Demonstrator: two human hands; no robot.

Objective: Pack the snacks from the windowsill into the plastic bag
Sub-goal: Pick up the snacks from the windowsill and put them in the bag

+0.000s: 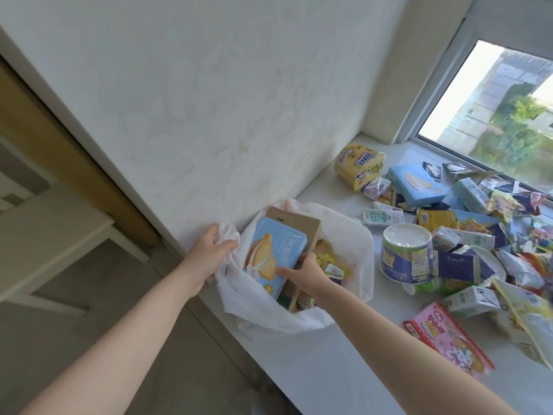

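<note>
A white plastic bag sits open on the windowsill against the wall. My left hand grips the bag's left rim. My right hand holds a light-blue biscuit box upright inside the bag, in front of a brown cardboard box. Small yellow and green packets lie deeper in the bag. To the right, many snacks lie spread over the sill: a yellow tub on its side, a blue-green tub, a second blue biscuit box and a pink packet.
The window runs along the back right of the sill. A white wall stands directly behind the bag. At left a pale table and a wooden door frame stand over the floor below the sill's edge.
</note>
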